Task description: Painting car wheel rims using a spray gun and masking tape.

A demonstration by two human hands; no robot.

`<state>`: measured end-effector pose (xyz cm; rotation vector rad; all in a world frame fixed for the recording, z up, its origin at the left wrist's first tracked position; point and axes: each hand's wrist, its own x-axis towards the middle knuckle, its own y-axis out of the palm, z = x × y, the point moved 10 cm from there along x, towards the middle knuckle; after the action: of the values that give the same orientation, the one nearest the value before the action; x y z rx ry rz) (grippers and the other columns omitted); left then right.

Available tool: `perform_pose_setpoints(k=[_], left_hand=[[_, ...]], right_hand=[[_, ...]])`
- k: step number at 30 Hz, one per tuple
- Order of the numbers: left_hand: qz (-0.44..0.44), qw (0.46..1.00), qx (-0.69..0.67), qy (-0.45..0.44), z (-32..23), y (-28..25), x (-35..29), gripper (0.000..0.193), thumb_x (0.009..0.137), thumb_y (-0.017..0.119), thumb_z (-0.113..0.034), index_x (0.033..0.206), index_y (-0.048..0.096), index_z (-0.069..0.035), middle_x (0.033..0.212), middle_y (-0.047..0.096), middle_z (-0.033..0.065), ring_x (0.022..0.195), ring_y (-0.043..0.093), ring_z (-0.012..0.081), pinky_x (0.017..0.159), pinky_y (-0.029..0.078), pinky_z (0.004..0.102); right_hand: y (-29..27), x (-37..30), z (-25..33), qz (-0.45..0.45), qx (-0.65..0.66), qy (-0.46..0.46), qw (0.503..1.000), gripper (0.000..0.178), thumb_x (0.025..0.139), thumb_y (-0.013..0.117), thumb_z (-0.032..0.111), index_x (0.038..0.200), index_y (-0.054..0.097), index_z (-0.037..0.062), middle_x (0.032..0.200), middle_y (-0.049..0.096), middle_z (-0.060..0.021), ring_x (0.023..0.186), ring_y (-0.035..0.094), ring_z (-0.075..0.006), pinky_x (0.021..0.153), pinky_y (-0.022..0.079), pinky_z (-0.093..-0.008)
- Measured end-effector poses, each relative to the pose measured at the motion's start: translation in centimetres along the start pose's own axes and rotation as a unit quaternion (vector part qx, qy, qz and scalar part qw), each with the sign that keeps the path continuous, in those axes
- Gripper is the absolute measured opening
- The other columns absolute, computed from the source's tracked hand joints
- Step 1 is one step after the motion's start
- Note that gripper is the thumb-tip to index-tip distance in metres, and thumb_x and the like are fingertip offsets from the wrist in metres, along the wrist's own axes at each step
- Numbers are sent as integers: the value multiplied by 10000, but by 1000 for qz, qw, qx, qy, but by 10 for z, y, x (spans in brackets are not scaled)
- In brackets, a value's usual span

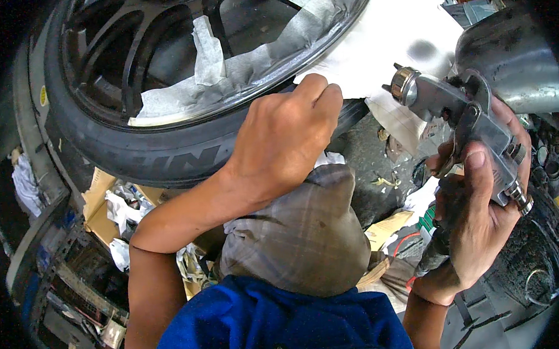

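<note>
A black alloy wheel (127, 50) in a black tyre (145, 153) stands tilted in front of me. Grey masking tape (236, 66) and white paper (387, 49) cover its rim edge. My left hand (284, 139) presses on the tyre, fingertips holding the white paper's edge down. My right hand (478, 221) grips a metal spray gun (462, 111) with a large cup on top. Its nozzle points left at the paper, a little way off it.
Torn cardboard (101, 203) and crumpled paper scraps (126, 204) lie on the ground under the wheel. A second dusty tyre (536, 256) lies at the lower right. A dark metal frame (63, 274) sits at the lower left. My knee in checked cloth (302, 236) is below.
</note>
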<state>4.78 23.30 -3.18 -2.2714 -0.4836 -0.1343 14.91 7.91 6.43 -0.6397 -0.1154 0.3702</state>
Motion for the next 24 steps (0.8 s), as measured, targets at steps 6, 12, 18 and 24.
perform_pose_setpoints(k=[6, 12, 18, 24], left_hand=[[11, 1000, 0, -3, 0, 0, 0, 243, 844, 745, -12, 1082, 696, -24, 886, 625, 104, 674, 674, 305, 582, 552, 408], [11, 1000, -13, -6, 3, -1, -2, 254, 840, 748, -5, 1088, 694, -17, 901, 635, 115, 681, 676, 312, 587, 551, 414], [9, 1000, -5, -6, 1, -4, -4, 256, 839, 744, -3, 1089, 688, -16, 900, 632, 116, 688, 676, 314, 584, 551, 412], [22, 1000, -16, -11, 3, -7, -13, 236, 855, 725, -11, 1086, 676, -17, 911, 629, 118, 688, 673, 318, 580, 550, 413]], right_hand=[[-5, 12, 1, -23, 7, -30, 999, 476, 1043, 625, 300, 1405, 532, 4, 819, 706, -126, 509, 578, -67, 397, 353, -172], [-8, 21, 10, -74, 2, -57, 996, 399, 1053, 603, 266, 1385, 574, 46, 809, 722, -90, 488, 562, -30, 401, 346, -166], [-13, 19, 13, -54, -53, -13, 997, 373, 1051, 609, 274, 1356, 606, 60, 810, 740, -88, 546, 609, -39, 419, 358, -156], [1, 11, 13, -24, -52, -22, 998, 378, 1054, 605, 269, 1359, 600, 46, 827, 735, -86, 540, 599, -32, 416, 352, -152]])
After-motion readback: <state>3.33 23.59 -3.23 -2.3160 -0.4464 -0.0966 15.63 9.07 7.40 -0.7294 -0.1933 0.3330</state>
